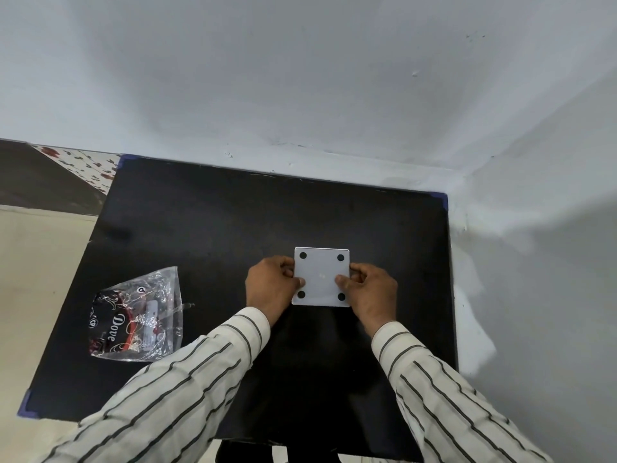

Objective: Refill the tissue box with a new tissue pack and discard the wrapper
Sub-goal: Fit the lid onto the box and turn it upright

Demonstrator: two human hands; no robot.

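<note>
Head view, black table [207,228] set in a corner of pale walls.

I hold the tissue box [321,277] between both hands, near the middle of the table and toward the right. Its white square face with four black round pads, one at each corner, is turned up toward me; I take this to be the underside.

Left hand [270,289]: fingers curled round the box's left edge, thumb tip pressed on the white face near the lower left pad. Closed on the box.

Right hand [369,294]: same grip mirrored, fingers wrapped on the right edge, thumb tip lying on the face left of the lower right pad. Closed on the box.

Whether the box rests on the table or is lifted off it, I cannot tell.

Wrapper [137,317]: clear crinkled plastic with red and black print, word "Dove" legible, lying flat on the table's left part, well apart from the box and from my hands. It looks emptied.

Both sleeves [187,379] are cream with dark stripes.
</note>
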